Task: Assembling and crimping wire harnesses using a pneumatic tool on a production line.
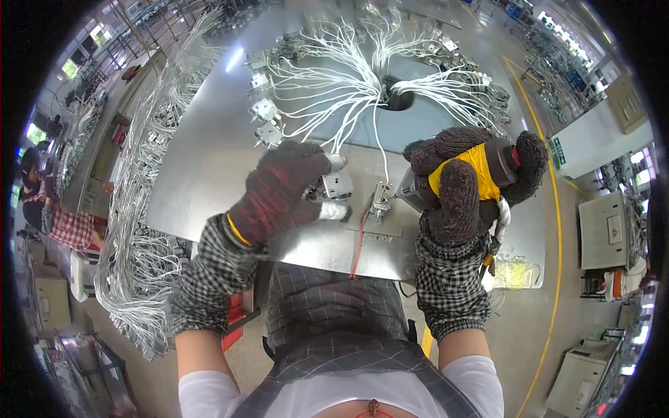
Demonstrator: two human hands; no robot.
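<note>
My left hand [275,191], in a dark red and black knit glove with white-wrapped fingertips, is closed on a small silver metal box [337,185]. My right hand [456,202], in a dark brown glove, grips a power screwdriver [486,171] wound with yellow tape. The tool's nose points left at a small metal fitting [381,198] on the metal worktable [317,254]. From that fitting one white wire [378,139] runs up to the wire bundle. A thin red cord [359,244] runs from it down to the table's front edge.
Many white wires [348,52] fan out around a dark round hole [399,97], ending in metal fittings [265,109] along the far rim. Long white wire bundles [139,167] hang at the left. A yellow-topped clear box [517,272] sits at the right. Another person [59,216] is at far left.
</note>
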